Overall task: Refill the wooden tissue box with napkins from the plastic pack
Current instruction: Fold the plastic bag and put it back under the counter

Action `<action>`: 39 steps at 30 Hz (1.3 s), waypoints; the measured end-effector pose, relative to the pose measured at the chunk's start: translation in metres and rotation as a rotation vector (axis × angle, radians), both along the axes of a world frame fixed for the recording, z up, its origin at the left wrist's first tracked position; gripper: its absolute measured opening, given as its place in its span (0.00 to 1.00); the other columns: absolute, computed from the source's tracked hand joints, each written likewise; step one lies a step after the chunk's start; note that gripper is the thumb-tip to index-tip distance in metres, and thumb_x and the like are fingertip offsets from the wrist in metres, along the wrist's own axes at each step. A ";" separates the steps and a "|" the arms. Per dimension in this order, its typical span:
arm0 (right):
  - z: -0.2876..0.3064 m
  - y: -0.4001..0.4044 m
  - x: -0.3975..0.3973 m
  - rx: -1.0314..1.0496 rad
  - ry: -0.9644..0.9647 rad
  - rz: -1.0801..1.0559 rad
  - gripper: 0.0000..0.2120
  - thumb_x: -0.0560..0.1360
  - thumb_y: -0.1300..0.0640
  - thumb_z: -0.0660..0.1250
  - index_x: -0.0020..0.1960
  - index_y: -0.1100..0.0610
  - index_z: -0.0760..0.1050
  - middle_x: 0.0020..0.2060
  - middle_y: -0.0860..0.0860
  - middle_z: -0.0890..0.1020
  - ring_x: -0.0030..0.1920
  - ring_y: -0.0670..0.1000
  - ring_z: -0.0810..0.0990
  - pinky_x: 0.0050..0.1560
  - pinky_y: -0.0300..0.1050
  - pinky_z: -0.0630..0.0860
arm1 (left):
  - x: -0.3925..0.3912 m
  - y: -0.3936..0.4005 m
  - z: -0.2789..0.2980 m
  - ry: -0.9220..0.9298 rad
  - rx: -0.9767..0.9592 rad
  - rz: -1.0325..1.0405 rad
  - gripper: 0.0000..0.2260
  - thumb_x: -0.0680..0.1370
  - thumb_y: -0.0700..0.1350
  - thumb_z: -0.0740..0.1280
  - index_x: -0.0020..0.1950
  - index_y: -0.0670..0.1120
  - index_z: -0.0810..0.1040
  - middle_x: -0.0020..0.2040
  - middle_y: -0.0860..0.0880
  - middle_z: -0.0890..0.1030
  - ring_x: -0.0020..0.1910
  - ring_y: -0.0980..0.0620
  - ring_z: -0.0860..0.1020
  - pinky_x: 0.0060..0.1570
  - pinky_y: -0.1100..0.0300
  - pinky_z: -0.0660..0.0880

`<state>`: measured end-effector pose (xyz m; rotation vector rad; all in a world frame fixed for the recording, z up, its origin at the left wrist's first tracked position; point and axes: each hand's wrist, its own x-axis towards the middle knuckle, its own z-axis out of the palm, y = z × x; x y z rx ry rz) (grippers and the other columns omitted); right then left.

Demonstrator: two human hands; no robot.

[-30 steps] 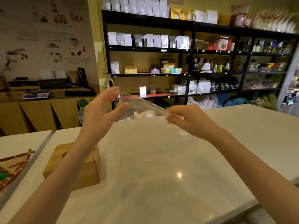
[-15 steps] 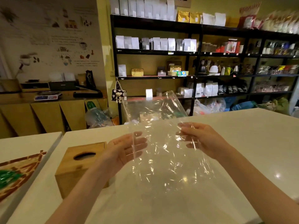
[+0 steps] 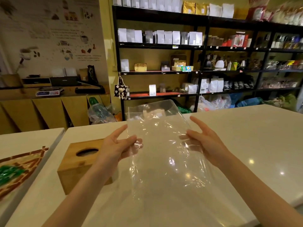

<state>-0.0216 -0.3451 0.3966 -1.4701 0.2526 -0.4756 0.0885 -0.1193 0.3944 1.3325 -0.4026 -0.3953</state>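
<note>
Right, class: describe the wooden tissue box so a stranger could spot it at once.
Start at the white counter. On its left part, beside the left forearm, sits the wooden tissue box. It is the only wooden block there, with a dark oval slot on top.

Clear plastic pack (image 3: 161,145) between left hand (image 3: 116,145) and right hand (image 3: 205,141), above white counter (image 3: 246,136).
</note>
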 end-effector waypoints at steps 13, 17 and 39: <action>0.000 -0.010 -0.003 -0.361 0.061 0.130 0.17 0.71 0.65 0.69 0.57 0.51 0.78 0.47 0.49 0.86 0.47 0.49 0.85 0.45 0.40 0.81 | 0.010 0.009 -0.005 -0.340 0.382 0.053 0.18 0.70 0.44 0.71 0.59 0.47 0.78 0.41 0.56 0.85 0.41 0.60 0.83 0.38 0.72 0.76; -0.004 -0.008 -0.004 -0.656 0.172 0.038 0.17 0.68 0.65 0.73 0.55 0.52 0.78 0.44 0.48 0.86 0.44 0.46 0.84 0.50 0.42 0.79 | 0.005 0.011 -0.009 -0.581 0.624 0.178 0.18 0.69 0.44 0.73 0.58 0.46 0.79 0.42 0.54 0.83 0.43 0.61 0.79 0.47 0.66 0.75; -0.037 0.067 -0.047 -0.105 0.300 0.777 0.06 0.73 0.58 0.65 0.43 0.56 0.82 0.38 0.57 0.86 0.26 0.49 0.81 0.24 0.39 0.77 | -0.149 0.116 -0.067 0.006 0.320 -0.643 0.02 0.68 0.42 0.74 0.39 0.46 0.84 0.34 0.52 0.84 0.33 0.59 0.80 0.38 0.70 0.73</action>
